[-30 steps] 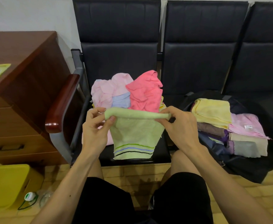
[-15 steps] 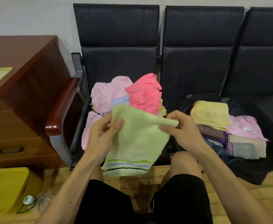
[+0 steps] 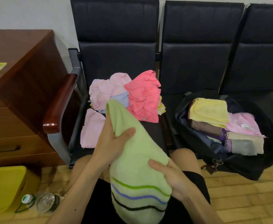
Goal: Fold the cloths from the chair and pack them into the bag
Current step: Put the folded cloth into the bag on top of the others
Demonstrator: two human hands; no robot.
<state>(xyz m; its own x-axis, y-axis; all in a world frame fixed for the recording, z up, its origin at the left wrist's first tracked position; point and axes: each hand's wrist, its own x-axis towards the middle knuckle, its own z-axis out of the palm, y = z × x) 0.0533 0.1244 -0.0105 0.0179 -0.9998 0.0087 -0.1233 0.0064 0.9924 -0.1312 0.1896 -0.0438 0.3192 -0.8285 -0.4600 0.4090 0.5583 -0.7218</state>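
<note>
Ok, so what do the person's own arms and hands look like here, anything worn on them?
Both arms are bare as far as the frame edge: no sleeves show on the left forearm or right forearm. The left hand and right hand carry no gloves, rings or watch that can be seen. The only clothing in view is a pair of black shorts.

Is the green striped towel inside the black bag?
No, the left hand and right hand hold the green striped towel, apart from the black bag.
</note>
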